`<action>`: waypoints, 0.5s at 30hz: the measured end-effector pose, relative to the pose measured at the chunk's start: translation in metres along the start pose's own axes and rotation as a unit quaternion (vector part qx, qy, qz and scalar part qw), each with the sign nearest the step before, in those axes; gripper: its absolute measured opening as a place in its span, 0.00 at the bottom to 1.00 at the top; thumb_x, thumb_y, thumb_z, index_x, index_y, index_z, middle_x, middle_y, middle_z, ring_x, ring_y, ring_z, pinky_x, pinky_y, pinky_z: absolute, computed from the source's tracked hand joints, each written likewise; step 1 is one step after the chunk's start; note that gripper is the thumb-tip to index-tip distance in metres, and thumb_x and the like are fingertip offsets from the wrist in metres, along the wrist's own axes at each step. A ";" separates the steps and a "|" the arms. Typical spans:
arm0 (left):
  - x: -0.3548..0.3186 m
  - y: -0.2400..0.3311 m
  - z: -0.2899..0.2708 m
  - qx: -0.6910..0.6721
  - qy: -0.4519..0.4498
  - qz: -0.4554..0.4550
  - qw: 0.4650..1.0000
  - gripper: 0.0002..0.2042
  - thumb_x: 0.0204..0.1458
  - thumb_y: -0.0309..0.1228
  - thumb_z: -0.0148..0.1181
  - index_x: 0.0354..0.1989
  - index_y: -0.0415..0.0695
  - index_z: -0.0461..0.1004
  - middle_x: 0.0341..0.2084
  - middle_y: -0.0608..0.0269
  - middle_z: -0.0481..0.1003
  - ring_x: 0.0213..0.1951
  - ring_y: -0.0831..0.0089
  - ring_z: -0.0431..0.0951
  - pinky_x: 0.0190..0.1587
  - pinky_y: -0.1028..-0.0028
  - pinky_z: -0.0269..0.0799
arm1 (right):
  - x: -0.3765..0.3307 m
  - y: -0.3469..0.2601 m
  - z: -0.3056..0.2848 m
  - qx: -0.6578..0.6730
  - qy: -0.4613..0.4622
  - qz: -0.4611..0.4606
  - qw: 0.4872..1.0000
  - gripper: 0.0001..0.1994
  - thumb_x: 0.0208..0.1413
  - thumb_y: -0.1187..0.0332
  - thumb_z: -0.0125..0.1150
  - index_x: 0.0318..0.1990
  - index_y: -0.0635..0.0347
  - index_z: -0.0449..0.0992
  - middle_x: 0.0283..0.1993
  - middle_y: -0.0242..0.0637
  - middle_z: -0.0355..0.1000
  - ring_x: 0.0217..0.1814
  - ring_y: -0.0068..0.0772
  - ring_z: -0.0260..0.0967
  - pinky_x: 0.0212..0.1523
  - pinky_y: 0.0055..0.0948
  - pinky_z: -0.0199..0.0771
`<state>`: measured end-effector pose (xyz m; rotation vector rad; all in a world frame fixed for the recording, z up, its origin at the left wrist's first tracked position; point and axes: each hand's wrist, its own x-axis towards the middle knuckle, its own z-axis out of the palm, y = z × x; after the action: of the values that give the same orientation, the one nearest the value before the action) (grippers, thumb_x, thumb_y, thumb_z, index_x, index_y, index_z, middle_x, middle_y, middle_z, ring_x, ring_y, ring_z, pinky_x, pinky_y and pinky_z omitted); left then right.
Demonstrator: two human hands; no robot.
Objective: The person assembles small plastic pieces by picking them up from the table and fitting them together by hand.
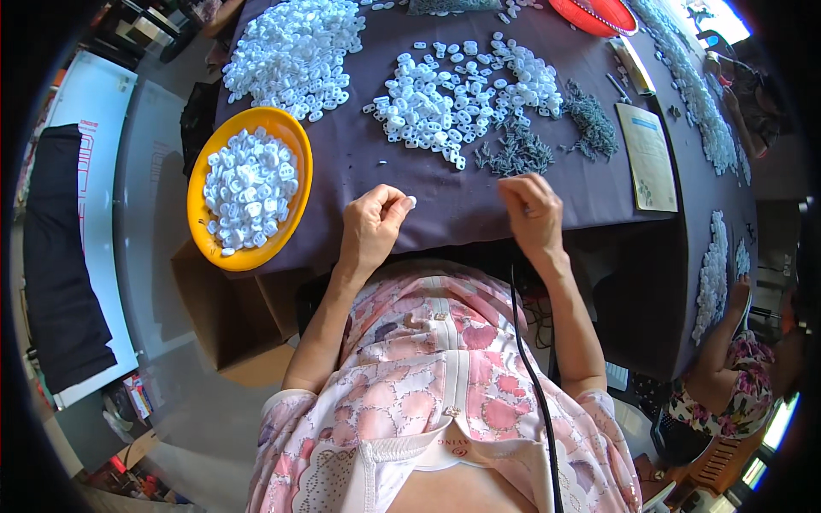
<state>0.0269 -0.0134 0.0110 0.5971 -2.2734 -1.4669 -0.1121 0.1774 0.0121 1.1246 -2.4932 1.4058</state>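
Pinches white piece (pixel 412 203) in left hand (pixel 373 219); curls right hand (pixel 536 214), unclear whether empty. Works at cloth-covered worktop (pixel 338 158) above grey floor (pixel 184 398).

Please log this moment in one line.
left hand: pinching small white piece; right hand: near grey rod-shaped pieces; yellow oval plastic basin: white pieces

A single wide fisheye view is taken from the wearer's head and aimed steeply downward: the shirt (pixel 393 389) is seen closest at lower centre, the left fingers (pixel 384 200) and right fingers (pixel 522 190) mid-frame, the counter (pixel 342 156) beyond.
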 end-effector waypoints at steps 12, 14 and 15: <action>-0.009 0.023 -0.032 0.017 0.057 -0.014 0.998 0.06 0.47 0.24 0.59 0.23 0.36 0.71 0.12 0.63 0.68 0.16 0.81 0.66 0.20 0.78 0.62 | 0.033 0.003 0.026 -0.158 -0.009 -0.098 0.982 0.04 0.43 0.70 0.62 0.29 0.52 0.78 0.28 0.32 0.66 0.34 0.36 0.64 0.35 0.34 0.64; -0.011 0.024 -0.049 0.023 0.117 0.008 0.993 0.05 0.47 0.25 0.60 0.23 0.38 0.72 0.13 0.65 0.69 0.17 0.81 0.66 0.21 0.78 0.62 | 0.034 0.000 0.025 -0.180 -0.017 -0.102 0.978 0.04 0.43 0.69 0.62 0.29 0.51 0.78 0.28 0.32 0.66 0.35 0.36 0.64 0.36 0.34 0.63; -0.011 0.021 -0.060 0.030 0.138 -0.009 0.990 0.05 0.47 0.26 0.60 0.24 0.39 0.72 0.13 0.67 0.68 0.18 0.83 0.65 0.21 0.79 0.61 | 0.033 0.002 0.025 -0.187 -0.034 -0.096 0.977 0.03 0.44 0.70 0.61 0.29 0.51 0.77 0.29 0.31 0.66 0.36 0.35 0.64 0.37 0.34 0.61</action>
<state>0.0638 -0.0460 0.0526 0.7882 -2.1058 -1.2415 -0.1302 0.1402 0.0091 1.3000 -2.4673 0.8164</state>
